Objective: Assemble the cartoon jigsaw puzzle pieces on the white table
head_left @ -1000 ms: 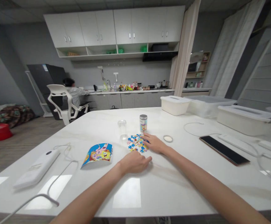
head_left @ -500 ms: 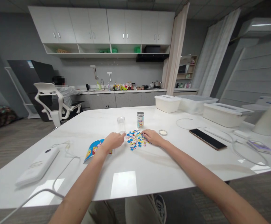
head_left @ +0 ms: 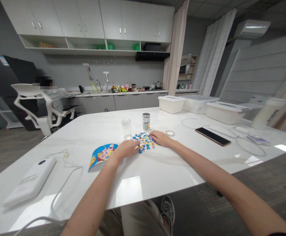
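Puzzle pieces (head_left: 144,142) lie heaped mid-bench (head_left: 157,170), well away from its edges. The right hand (head_left: 160,138) rests on them, grip spread flat. The left hand (head_left: 127,149) touches their left side, grip curled; I cannot tell whether it holds anything. Light fingertip sweeps would likely avoid scattering.

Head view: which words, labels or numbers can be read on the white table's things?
No text is readable.
Colourful cartoon leaflet: no legible words.
Small silver-lidded jar with cartoon label: too small.
White flat device: grey print, blurred.
Tall white cylinder: dark label, blurred.
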The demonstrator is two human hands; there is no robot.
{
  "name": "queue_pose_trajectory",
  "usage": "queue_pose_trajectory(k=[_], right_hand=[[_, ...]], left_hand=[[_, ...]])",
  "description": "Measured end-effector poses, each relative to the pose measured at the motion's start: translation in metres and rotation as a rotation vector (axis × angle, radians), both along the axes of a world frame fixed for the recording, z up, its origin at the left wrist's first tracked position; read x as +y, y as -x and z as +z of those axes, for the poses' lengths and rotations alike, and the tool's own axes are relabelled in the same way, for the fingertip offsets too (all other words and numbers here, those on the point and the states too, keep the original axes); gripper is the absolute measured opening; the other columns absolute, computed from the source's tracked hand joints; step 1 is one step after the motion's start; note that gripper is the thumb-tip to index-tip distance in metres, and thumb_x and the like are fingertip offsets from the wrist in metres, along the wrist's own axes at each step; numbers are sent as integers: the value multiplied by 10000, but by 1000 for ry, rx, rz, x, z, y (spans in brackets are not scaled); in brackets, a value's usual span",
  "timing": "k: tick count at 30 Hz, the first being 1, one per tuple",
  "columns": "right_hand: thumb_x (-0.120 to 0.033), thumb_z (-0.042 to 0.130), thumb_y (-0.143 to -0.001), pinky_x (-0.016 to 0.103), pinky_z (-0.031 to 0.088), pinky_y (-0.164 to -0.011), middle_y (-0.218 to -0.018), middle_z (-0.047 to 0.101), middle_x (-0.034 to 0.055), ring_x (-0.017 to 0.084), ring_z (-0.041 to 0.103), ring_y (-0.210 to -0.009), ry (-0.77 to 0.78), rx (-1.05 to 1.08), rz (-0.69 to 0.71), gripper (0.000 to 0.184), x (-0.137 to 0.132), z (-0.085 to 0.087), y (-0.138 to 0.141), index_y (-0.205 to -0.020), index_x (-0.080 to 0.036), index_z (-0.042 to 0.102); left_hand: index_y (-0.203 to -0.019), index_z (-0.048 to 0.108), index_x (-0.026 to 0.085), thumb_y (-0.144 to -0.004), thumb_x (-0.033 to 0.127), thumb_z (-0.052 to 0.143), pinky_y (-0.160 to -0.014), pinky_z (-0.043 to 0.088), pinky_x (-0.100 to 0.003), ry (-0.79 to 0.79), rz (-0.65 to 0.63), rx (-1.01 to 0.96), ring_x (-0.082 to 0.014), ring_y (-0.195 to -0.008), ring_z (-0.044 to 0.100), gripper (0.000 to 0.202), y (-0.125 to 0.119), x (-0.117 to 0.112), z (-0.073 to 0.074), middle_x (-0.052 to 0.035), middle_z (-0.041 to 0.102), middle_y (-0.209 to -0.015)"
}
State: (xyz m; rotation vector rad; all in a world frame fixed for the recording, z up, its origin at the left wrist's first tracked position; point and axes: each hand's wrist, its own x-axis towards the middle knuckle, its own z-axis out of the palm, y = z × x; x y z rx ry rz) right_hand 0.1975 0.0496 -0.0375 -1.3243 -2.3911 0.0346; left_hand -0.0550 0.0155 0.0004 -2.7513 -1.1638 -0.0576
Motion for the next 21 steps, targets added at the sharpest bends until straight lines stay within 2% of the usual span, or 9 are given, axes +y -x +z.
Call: queue_pose_trajectory(k=[11, 21], right_hand=[[-259, 378, -982, 324, 406, -976, -1179, 639, 130, 189, 574, -1096, -17, -5, 22, 319, 1, -2, -1, -1155, -116, 605], [-257, 341, -1005, 319, 413, -924, -1106, 650, 109, 199, 572, -1039, -100, -87, -55, 315, 2, -3, -3, -1105, -135, 613]], left_hand=[[-1112, 594, 216, -874, 277, 495, -727, 491, -315, 42, 53, -29, -248, -870, 683, 265, -6, 0, -6, -94, 718, -941], [-1058, 562, 200, -900, 371, 438, -692, 475, -325, 31, 105, 13, -261, -824, 683, 264, -3, -3, 0, -95, 709, -888]])
